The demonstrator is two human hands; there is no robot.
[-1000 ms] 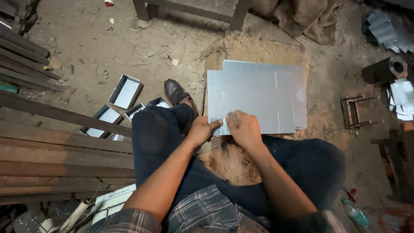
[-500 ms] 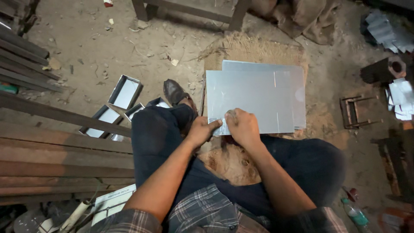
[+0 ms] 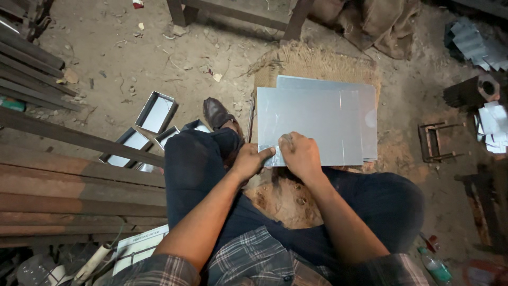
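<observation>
A stack of flat grey metal sheets (image 3: 312, 119) lies on a wooden block (image 3: 288, 196) in front of my knees. My left hand (image 3: 250, 160) pinches the near left corner of the top sheet. My right hand (image 3: 299, 155) presses on the sheet's near edge, fingers curled; whether it holds a small tool is hidden. Both hands touch each other at that corner.
Several folded metal trays (image 3: 156, 112) lie on the dirt floor to the left of my shoe (image 3: 217, 113). Long rusty steel bars (image 3: 69, 180) run along the left. A small metal frame (image 3: 435, 142) and cut sheet pieces (image 3: 492, 124) sit at the right. A bottle (image 3: 435, 266) lies at the lower right.
</observation>
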